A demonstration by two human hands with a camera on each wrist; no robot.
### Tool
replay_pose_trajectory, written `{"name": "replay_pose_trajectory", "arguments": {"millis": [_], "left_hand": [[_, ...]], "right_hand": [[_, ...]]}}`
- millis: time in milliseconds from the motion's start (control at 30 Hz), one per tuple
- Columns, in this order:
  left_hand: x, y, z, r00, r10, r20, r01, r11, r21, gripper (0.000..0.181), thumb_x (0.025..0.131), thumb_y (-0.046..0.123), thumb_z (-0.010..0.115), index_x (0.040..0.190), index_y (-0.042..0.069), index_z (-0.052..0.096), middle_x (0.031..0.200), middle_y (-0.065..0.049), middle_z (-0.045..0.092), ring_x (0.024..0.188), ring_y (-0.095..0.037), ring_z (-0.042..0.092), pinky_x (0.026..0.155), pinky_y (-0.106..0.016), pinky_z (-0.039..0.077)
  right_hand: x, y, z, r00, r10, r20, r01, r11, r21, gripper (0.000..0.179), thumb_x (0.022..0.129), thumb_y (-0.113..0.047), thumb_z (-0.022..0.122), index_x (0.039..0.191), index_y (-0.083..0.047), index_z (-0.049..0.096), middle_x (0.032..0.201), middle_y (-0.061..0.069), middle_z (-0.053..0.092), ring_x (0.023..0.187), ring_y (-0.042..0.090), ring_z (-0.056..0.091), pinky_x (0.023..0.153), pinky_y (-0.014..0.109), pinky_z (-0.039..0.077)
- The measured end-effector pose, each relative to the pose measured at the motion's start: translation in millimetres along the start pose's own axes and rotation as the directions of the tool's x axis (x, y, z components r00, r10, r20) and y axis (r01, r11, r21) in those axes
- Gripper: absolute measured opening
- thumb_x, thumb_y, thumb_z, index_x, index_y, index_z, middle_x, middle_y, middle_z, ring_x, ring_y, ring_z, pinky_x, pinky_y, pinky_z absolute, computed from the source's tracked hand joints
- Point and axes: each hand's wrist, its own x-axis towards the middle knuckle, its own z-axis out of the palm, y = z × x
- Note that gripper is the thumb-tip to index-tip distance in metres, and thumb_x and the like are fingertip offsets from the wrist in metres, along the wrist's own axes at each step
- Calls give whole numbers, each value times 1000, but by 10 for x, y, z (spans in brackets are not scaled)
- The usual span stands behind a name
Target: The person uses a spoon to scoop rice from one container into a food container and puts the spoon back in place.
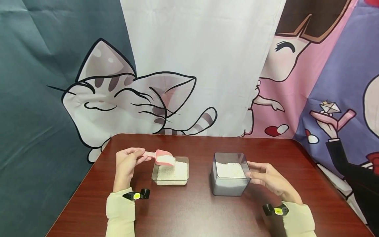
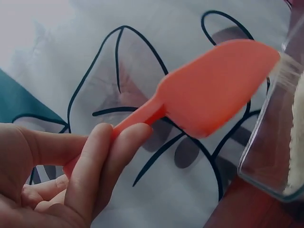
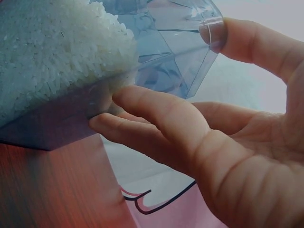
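Behind the reddish-brown wooden table (image 1: 195,214) hangs a cloth printed with cartoon figures (image 1: 201,49). The left hand (image 1: 127,163) pinches the handle of a pink plastic scoop (image 1: 161,153) with thumb and fingers. From these fingertips the scoop's long axis goes to the right, its tip over the shallow clear rectangular container (image 1: 182,159), which is nearer to this hand. White grains of rice (image 1: 179,170) are in both. More rice lies in the tall grey transparent container (image 1: 229,187), well apart; the right hand (image 1: 270,179) rests loosely spread fingers on its right side.
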Motion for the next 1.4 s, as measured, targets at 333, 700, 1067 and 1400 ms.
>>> {"name": "replay_pose_trajectory", "arguments": {"millis": [333,700,1067,1400], "left_hand": [[-59,140,60,999,-14,-52,26,969,247,25,84,11,66,100,-9,64,79,-16,66,62,-23,68,65,-28,57],[-168,240,185,973,226,48,-213,799,563,15,84,10,65,93,-1,69,79,-17,69,58,-14,67,55,-18,55],[-206,271,419,954,288,85,-283,764,579,9,83,13,67,86,6,70,71,-9,70,56,-11,65,52,-16,52],[-306,444,999,925,346,157,-377,887,267,8,82,5,64,83,-2,68,72,-17,68,53,-18,66,49,-28,57]], "right_hand": [[-3,-11,12,999,-37,26,36,999,19,60,90,-9,56,137,12,27,135,32,37,108,23,58,87,28,52],[-42,-22,-1,1000,-1,-4,0,1000,-20,60,90,-12,57,138,10,28,133,31,41,107,22,59,87,26,52],[-1,-20,13,1000,26,-6,-26,1000,13,65,89,-13,58,139,11,23,138,33,32,103,18,61,87,32,52],[9,-5,3,999,-31,18,31,999,36,61,90,-8,56,137,14,24,136,36,32,103,20,61,87,35,51]]}}
